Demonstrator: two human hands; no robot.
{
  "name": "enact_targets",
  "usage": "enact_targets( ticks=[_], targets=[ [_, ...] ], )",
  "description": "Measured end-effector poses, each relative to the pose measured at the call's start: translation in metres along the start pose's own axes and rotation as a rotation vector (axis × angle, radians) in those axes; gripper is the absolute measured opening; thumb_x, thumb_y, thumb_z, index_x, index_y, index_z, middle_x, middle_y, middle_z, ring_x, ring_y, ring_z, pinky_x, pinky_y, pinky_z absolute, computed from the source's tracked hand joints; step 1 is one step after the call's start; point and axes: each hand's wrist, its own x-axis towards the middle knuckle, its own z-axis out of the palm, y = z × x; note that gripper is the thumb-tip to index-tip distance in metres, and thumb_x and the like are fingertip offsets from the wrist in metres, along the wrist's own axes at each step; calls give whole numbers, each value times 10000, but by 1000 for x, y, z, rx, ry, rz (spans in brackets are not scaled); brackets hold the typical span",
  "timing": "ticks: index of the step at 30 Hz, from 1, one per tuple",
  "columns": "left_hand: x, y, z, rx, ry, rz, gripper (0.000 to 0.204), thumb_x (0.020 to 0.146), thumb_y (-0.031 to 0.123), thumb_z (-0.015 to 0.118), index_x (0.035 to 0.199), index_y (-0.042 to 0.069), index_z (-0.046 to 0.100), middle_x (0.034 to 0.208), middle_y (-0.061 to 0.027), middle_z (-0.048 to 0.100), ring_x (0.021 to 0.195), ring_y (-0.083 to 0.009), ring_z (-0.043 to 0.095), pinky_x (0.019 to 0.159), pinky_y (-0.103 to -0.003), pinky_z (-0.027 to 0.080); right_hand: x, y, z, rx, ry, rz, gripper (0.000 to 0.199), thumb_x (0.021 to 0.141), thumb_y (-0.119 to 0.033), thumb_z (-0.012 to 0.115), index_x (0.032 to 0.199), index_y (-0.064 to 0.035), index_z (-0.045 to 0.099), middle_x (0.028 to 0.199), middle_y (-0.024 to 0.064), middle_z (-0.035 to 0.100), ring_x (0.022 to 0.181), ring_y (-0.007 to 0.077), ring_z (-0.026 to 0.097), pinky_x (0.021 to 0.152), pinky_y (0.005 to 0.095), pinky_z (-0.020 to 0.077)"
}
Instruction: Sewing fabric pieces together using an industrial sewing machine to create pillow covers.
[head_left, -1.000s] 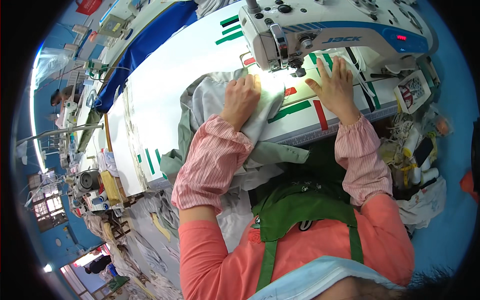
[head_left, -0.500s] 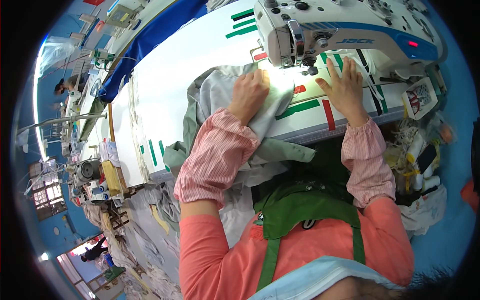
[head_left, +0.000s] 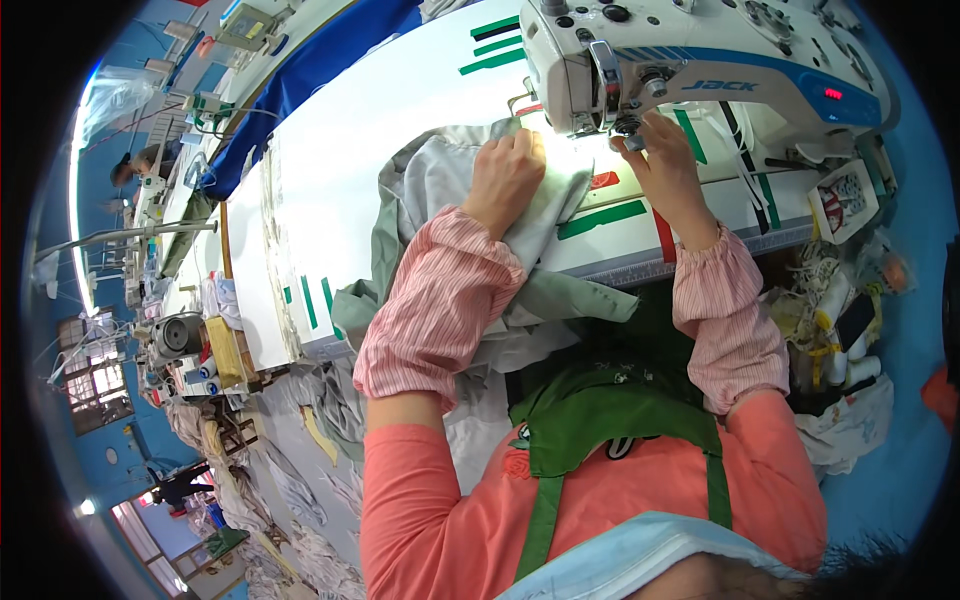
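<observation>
My left hand [head_left: 508, 172] is closed on a light grey-green garment piece [head_left: 440, 165], its knuckles beside the bright needle area of a white and blue sewing machine [head_left: 690, 75]. The cloth spreads left across the table and hangs over the near edge. My right hand [head_left: 668, 172] is raised under the machine head, thumb and forefinger pinched together next to a small dark round knob [head_left: 627, 126]. What sits between those fingertips is too small to make out. The needle itself is lost in the glare.
The white sewing table [head_left: 330, 190] carries strips of green tape [head_left: 603, 219] and red tape [head_left: 663, 238]. A small white box [head_left: 845, 200] stands at the right edge, above a heap of thread spools [head_left: 835, 310]. Garments [head_left: 290, 480] lie piled at lower left.
My right hand has left the table, where it lay flat with fingers spread, and moved up and left to the machine head, its fingers closing. My left hand stays on the cloth.
</observation>
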Motion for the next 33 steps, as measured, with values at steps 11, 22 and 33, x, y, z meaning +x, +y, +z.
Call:
enact_targets(
  ticks=[11, 22, 33],
  targets=[
    [3, -1, 4, 8, 5, 7, 85, 735, 75, 564, 803, 47, 606, 759, -54, 541, 679, -184, 592, 573, -311, 463, -1, -1, 21, 358, -10, 210, 116, 783, -74, 707, 846, -16, 628, 696, 136, 605, 571, 296, 569, 532, 369, 419],
    [-5, 6, -5, 21, -98, -20, 205, 771, 90, 545, 957, 52, 622, 795, -42, 545, 706, -165, 601, 602, -304, 479, 0, -4, 21, 292, -3, 217, 125, 793, -95, 706, 824, -6, 625, 691, 137, 602, 567, 293, 565, 523, 378, 409],
    [-3, 5, -3, 15, -83, -17, 148, 769, 90, 542, 897, 64, 612, 785, -42, 540, 695, -167, 596, 591, -307, 473, -8, -51, 17, 11, -352, 291, 277, 809, -334, 666, 740, -69, 624, 710, 131, 645, 645, 302, 644, 575, 402, 504]
  ],
)
